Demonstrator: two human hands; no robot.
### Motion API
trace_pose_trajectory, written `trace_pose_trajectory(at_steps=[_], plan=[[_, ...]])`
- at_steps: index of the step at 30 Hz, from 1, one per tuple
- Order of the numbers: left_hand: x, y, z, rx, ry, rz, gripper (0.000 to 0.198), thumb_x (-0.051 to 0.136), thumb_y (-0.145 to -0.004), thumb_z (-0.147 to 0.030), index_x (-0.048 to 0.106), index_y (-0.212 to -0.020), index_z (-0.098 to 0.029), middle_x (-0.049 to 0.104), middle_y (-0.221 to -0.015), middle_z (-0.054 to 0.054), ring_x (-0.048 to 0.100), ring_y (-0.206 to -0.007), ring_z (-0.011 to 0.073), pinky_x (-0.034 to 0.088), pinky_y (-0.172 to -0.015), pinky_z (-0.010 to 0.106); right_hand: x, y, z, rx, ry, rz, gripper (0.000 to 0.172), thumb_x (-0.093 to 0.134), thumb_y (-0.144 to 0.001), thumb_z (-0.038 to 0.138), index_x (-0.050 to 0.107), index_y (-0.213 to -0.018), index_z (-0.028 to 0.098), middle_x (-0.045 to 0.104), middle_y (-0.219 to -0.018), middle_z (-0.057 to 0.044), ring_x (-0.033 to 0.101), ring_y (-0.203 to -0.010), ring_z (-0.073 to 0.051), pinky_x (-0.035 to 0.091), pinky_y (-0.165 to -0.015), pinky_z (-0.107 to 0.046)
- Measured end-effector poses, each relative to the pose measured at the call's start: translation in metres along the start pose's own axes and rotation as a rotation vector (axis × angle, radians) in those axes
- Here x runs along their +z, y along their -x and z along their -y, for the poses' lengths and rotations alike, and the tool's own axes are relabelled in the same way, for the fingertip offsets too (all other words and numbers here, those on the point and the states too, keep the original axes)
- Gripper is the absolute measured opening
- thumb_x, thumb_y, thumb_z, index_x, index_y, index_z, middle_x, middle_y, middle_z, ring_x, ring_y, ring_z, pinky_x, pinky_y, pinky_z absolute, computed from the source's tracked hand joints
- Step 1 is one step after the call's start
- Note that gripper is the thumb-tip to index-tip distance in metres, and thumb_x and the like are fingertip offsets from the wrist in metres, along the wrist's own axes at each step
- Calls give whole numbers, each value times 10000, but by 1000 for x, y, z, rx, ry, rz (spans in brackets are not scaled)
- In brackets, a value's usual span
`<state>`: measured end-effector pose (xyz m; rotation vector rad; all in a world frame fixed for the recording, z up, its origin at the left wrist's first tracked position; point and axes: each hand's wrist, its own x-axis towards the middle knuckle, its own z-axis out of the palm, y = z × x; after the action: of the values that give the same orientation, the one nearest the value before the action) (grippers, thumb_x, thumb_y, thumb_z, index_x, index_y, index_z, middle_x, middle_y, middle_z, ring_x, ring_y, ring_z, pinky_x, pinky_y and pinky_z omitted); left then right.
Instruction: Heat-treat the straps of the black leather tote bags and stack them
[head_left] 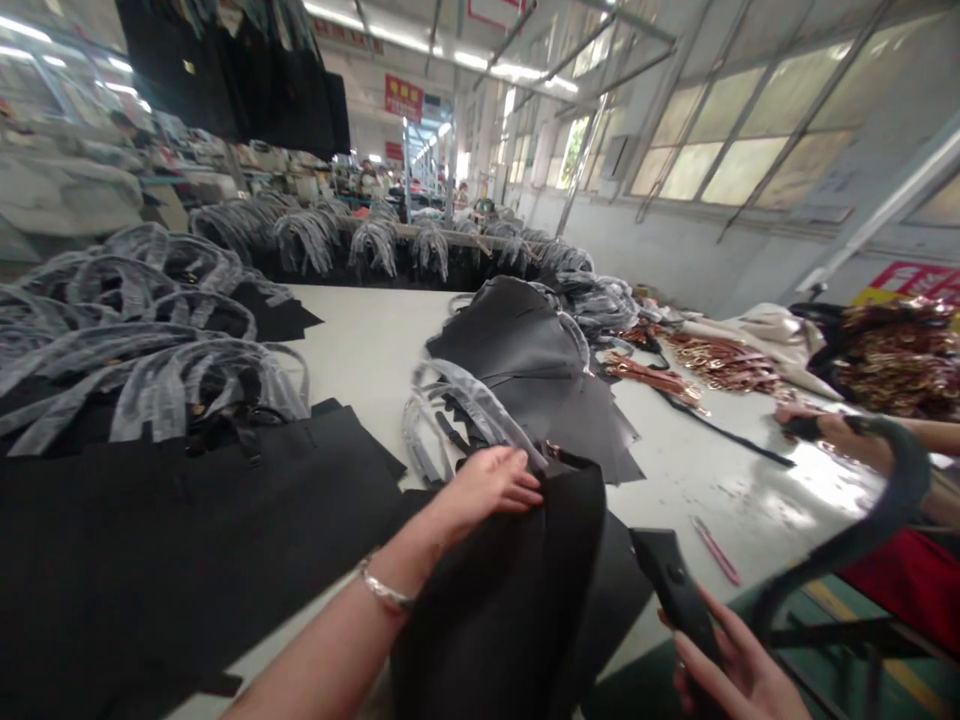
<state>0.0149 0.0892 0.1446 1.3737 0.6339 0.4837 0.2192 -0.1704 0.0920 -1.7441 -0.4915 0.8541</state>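
Note:
My left hand (499,480) is closed on the upper edge of a black bag panel (487,610), which hangs folded toward me at the table's near edge. Handles in clear plastic wrap (472,385) rise from the panel just behind the fingers. A small gold-coloured fitting (553,450) shows near its top edge. Lower right, my right hand (735,660) grips a black strap end (675,580) with a round dark stud on it. A dark curved band (904,470) arcs through the air to the right; whether it belongs to that strap I cannot tell.
Black panels with wrapped handles (187,520) cover the left side; a fanned stack (510,340) lies behind my left hand. A pink cutter (716,550) rests on the white table (360,330). Brown straps with clasps (720,365) lie to the right, near another person's hand (832,435).

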Motion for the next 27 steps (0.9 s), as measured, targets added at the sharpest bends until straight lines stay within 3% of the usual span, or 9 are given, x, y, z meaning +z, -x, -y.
trace_pose_trajectory(at_steps=[3, 5, 10, 15, 21, 27], plan=[[22, 6, 51, 139, -677, 9, 243, 553, -879, -266, 611, -1077, -137, 651, -1042, 109, 612, -979, 236, 478, -910, 396, 3, 2, 21, 11, 56, 27, 1061, 795, -594, 601, 307, -1414, 137, 684, -846, -47, 591, -576, -183, 525, -499, -281], [29, 15, 82, 214, -970, 51, 196, 603, -832, -200, 646, -1016, -148, 633, -1112, 112, 572, -1056, 260, 445, -962, 409, 7, 0, 29, 51, 77, 118, 1003, 771, -633, 591, 324, -1407, 137, 677, -896, -57, 580, -554, -160, 508, -471, -267], [33, 35, 126, 362, -1154, -6, 341, 628, -835, -236, 594, -1172, -203, 538, -1311, 99, 457, -1228, 275, 370, -1064, 450, 19, -13, 29, 206, 132, 364, 796, 711, -741, 496, 368, -1388, 183, 657, -843, -22, 577, -484, -113, 475, -430, -223], [33, 38, 134, 434, -1167, -33, 328, 556, -885, -253, 568, -1211, -220, 516, -1331, 102, 438, -1245, 271, 371, -1067, 457, 29, -32, 28, 320, 119, 433, 666, 686, -776, 437, 416, -1335, 196, 656, -810, -13, 585, -440, -97, 449, -374, -184], [33, 38, 134, 449, -1173, -43, 326, 535, -888, -257, 568, -1210, -212, 514, -1328, 112, 442, -1241, 278, 388, -1052, 465, 35, -45, 38, 303, 83, 475, 505, 659, -828, 411, 478, -1249, 200, 667, -803, -15, 591, -447, -90, 454, -370, -162], [35, 38, 132, 419, -1163, -49, 315, 518, -892, -254, 558, -1203, -229, 501, -1342, 102, 436, -1242, 280, 381, -1050, 462, 33, -39, 37, 336, 71, 467, 518, 685, -801, 440, 509, -1222, 193, 678, -808, -24, 589, -446, -93, 455, -369, -168]])
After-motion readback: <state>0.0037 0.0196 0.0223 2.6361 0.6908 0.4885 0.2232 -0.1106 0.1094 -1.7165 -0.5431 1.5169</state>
